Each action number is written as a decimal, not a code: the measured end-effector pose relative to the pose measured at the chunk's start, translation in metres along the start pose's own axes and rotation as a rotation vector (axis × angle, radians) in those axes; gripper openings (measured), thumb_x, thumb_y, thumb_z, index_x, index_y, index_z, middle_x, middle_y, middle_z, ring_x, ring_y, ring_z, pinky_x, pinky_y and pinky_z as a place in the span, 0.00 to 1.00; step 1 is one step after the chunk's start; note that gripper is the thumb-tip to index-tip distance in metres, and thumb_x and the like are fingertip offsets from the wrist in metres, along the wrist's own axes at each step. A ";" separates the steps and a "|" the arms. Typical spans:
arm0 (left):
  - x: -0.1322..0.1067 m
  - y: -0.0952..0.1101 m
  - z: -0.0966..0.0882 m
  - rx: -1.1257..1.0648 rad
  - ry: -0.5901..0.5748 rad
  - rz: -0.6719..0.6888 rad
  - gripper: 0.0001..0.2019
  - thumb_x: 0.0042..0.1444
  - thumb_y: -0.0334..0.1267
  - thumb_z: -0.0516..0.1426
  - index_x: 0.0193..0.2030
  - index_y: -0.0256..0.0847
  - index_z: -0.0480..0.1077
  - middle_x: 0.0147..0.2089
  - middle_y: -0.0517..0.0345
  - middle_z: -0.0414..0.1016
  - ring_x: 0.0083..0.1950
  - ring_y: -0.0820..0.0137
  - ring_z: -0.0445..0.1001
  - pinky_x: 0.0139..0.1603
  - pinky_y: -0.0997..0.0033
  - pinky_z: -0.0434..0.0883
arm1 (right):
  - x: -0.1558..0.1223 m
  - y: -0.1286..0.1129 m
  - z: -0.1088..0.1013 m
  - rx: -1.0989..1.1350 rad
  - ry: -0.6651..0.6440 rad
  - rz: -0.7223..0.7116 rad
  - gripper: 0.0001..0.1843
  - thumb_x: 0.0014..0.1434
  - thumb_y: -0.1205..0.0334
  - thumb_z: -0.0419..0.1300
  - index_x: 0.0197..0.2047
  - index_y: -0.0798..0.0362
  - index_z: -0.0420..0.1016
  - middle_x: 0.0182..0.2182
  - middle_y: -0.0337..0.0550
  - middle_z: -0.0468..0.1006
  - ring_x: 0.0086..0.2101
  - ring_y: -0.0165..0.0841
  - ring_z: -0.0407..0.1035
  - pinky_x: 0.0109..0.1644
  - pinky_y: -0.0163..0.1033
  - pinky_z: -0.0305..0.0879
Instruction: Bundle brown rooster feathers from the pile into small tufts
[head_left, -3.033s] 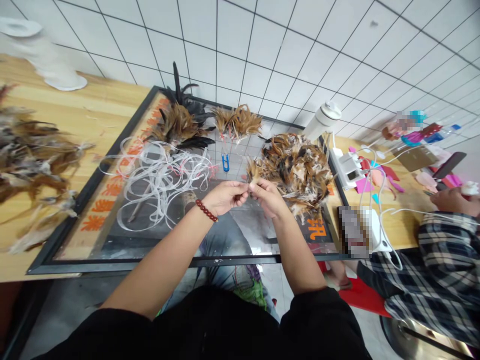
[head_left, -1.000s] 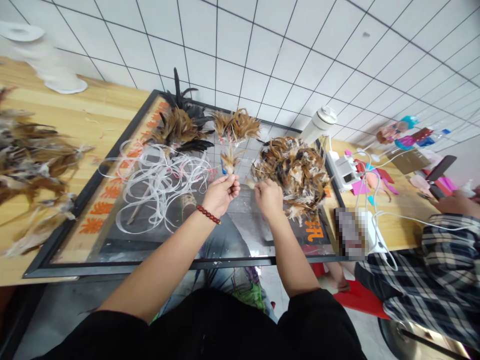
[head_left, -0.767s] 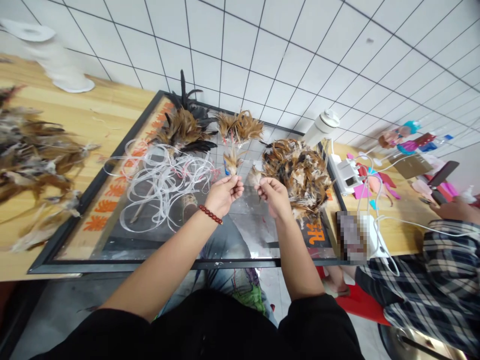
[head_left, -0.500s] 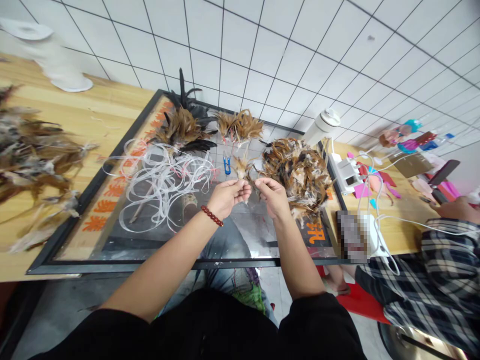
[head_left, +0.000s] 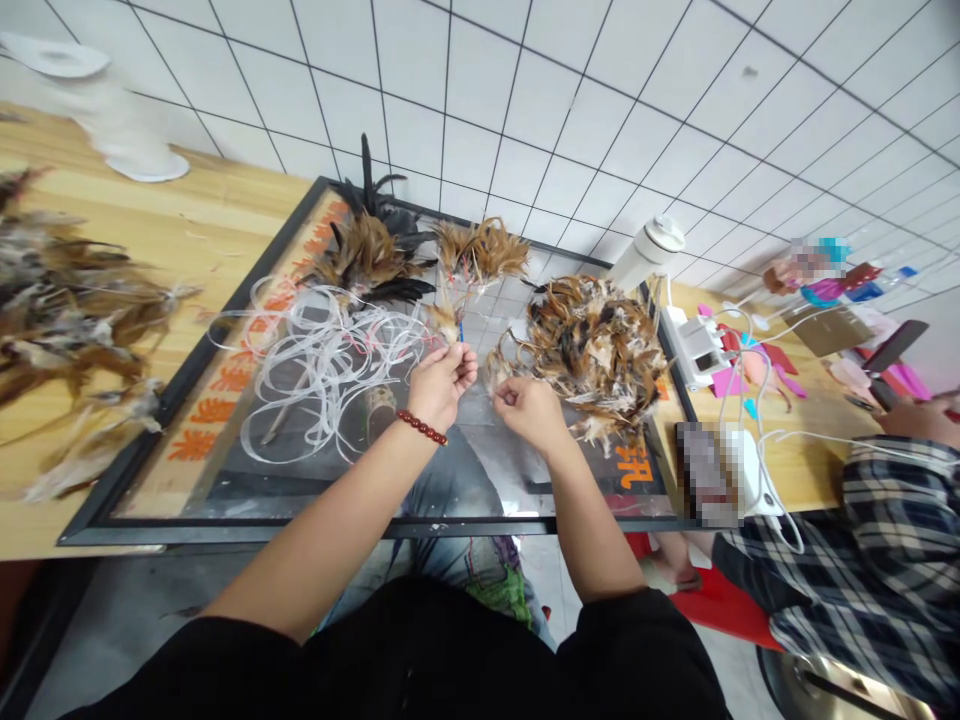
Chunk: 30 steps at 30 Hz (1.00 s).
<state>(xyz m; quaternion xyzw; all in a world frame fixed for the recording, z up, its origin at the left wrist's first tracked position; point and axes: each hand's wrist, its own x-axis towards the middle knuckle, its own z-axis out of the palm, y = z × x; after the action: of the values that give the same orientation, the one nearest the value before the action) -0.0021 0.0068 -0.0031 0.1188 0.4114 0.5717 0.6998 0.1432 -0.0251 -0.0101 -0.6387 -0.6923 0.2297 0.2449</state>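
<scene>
My left hand (head_left: pixel 442 385), a beaded bracelet at its wrist, pinches a small tan feather tuft (head_left: pixel 445 322) by its base, tips pointing up. My right hand (head_left: pixel 529 412) is closed a little to the right, its fingertips on a wispy brown feather (head_left: pixel 498 368). A gap separates the hands. Behind the left fingertips, blue thread snips (head_left: pixel 461 332) are mostly hidden. The large pile of brown feathers (head_left: pixel 596 350) lies right of my right hand. A loose tangle of clear plastic strip (head_left: pixel 315 370) spreads left of my left hand.
Farther back lie a tan feather bundle (head_left: pixel 480 248) and a brown bundle with black plumes (head_left: pixel 371 250). More feathers (head_left: pixel 67 310) cover the left table. A white bottle (head_left: pixel 649 250), a power strip (head_left: pixel 694 345) and cables stand right. A person in a plaid shirt (head_left: pixel 900 540) sits at the right.
My hands have moved apart. The left went slightly left with the feather tuft, now in front of the snips; the right shifted left and lower and turned, with a wispy feather at its fingertips.
</scene>
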 end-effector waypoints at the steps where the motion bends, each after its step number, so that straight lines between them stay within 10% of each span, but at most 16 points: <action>1: 0.000 0.000 0.000 0.002 -0.001 -0.002 0.02 0.54 0.30 0.59 0.31 0.34 0.70 0.25 0.60 0.72 0.24 0.81 0.70 0.28 0.81 0.67 | 0.002 0.001 0.001 0.121 -0.010 0.032 0.04 0.50 0.61 0.58 0.27 0.51 0.72 0.21 0.36 0.73 0.22 0.28 0.63 0.28 0.33 0.55; 8: -0.001 -0.002 0.000 0.044 -0.015 -0.026 0.02 0.55 0.29 0.58 0.31 0.33 0.71 0.26 0.59 0.73 0.25 0.80 0.71 0.29 0.79 0.69 | 0.010 0.001 -0.003 0.766 0.100 0.154 0.10 0.51 0.55 0.60 0.29 0.53 0.67 0.23 0.36 0.74 0.21 0.25 0.63 0.26 0.31 0.57; 19: -0.014 -0.004 0.006 0.151 -0.237 -0.295 0.01 0.53 0.27 0.60 0.31 0.31 0.73 0.28 0.51 0.77 0.31 0.73 0.77 0.34 0.75 0.73 | 0.010 0.000 0.008 0.549 0.327 -0.098 0.10 0.57 0.55 0.58 0.31 0.53 0.71 0.31 0.39 0.70 0.33 0.29 0.65 0.39 0.35 0.63; 30: -0.010 -0.009 0.002 0.379 -0.267 -0.124 0.07 0.49 0.34 0.63 0.26 0.31 0.73 0.20 0.60 0.69 0.19 0.79 0.67 0.22 0.78 0.68 | 0.010 0.003 -0.001 0.655 0.289 -0.085 0.11 0.56 0.53 0.60 0.33 0.51 0.76 0.33 0.41 0.74 0.38 0.32 0.68 0.46 0.39 0.64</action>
<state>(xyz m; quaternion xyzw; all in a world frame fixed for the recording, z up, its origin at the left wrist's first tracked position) 0.0059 -0.0042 -0.0029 0.2971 0.4216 0.4194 0.7471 0.1457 -0.0146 -0.0112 -0.5229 -0.5662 0.3364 0.5411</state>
